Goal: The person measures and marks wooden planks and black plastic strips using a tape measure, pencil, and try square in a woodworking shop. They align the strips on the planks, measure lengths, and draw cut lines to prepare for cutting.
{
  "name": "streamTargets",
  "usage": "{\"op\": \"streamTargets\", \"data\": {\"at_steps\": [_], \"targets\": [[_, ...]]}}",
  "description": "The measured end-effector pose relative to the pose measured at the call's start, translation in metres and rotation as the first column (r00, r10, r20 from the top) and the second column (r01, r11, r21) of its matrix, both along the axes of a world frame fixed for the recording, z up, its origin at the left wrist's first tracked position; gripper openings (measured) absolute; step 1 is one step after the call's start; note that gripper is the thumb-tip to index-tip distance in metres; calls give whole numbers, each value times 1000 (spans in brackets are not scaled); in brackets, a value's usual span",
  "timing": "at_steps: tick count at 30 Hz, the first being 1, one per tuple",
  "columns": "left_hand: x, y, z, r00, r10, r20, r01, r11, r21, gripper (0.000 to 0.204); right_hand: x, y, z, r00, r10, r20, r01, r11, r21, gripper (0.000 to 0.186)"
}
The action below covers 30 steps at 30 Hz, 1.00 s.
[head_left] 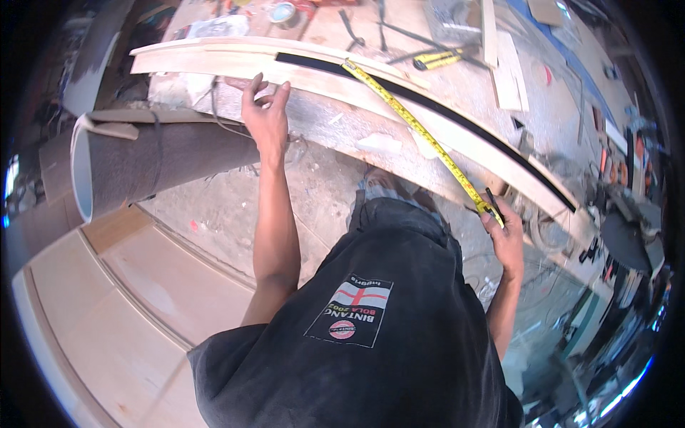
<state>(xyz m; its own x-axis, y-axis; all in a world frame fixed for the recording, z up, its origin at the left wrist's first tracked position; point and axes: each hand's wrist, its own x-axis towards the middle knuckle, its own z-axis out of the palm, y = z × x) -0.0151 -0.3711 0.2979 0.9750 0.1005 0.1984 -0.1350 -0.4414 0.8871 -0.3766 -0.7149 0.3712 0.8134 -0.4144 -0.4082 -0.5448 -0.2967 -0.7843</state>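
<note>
My right hand is closed at the near end of a yellow tape measure. The pulled-out blade runs slantwise up to the left, and its far tip lies across a black strip on a long pale wooden board. A thin dark stick-like piece pokes up by the right fingers; its kind is unclear. My left hand is raised at the board's near edge, toward its left part. Its fingers are apart and bent, and nothing shows between them.
Beneath the board is a worn workbench, with a yellow-and-black tool, dark straps and a small round tub farther back. A large brown roll stands left, above pale wooden panels. Tools crowd the right side, including a dark disc.
</note>
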Motion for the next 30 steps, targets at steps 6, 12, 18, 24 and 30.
{"op": "streamTargets", "data": {"at_steps": [6,12,18,24,30], "targets": [[50,-3,-13,978,-94,-185,33,951,-307,70,117,-37,27,975,223,-18,-224,972,-76,48],[57,-24,-40,978,-64,-198,-64,811,-582,57,193,-51,42,924,382,-30,-383,923,-46,50],[55,-38,-44,982,13,-186,-133,746,-652,52,213,-56,27,903,425,-60,-428,903,-33,46],[53,-45,-42,982,26,-189,-147,732,-665,47,216,-57,13,905,425,-31,-425,905,-10,45],[51,-45,-42,984,21,-179,-145,676,-722,47,217,-52,8,913,407,-38,-406,914,17,44]]}}
